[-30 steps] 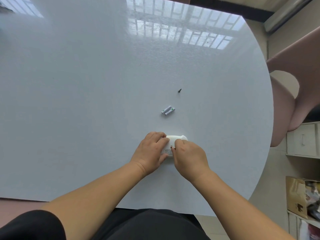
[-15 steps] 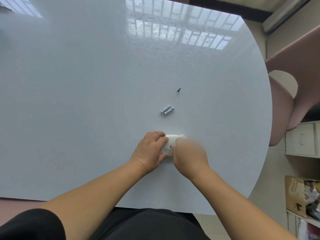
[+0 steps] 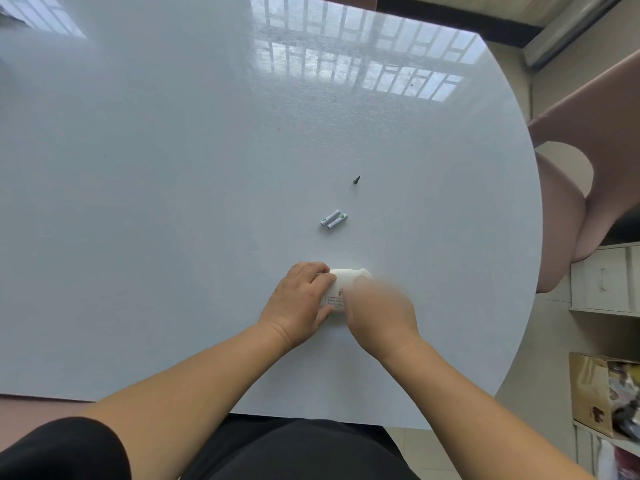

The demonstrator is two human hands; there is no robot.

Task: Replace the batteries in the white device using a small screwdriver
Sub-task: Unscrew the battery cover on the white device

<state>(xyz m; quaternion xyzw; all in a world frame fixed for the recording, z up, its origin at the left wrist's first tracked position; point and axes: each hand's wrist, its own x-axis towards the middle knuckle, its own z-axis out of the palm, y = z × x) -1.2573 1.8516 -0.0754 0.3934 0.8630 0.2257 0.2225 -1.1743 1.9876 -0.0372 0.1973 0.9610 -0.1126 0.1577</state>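
Left hand [image 3: 299, 299]: lies on the counter [image 3: 173, 202] against the left side of the white device [image 3: 337, 289], fingers curled over its upper edge and thumb at its lower edge, so it grips the device from the side. Right hand [image 3: 379, 308]: blurred; it sits over the right part of the device and hides it. Whether its fingers are closed, or have hold of anything, cannot be made out.

White device: flat on the counter near the front edge, between the two hands. Visible face shows a small printed label and a small round mark beside it.

Two batteries [image 3: 334, 219]: white with green ends, lying side by side and touching, beyond the device, apart from it. Small dark screw [image 3: 356, 180]: alone on the counter, further out than the batteries, slightly right.

Counter top: round, glossy white, reflecting window grids at the far side.
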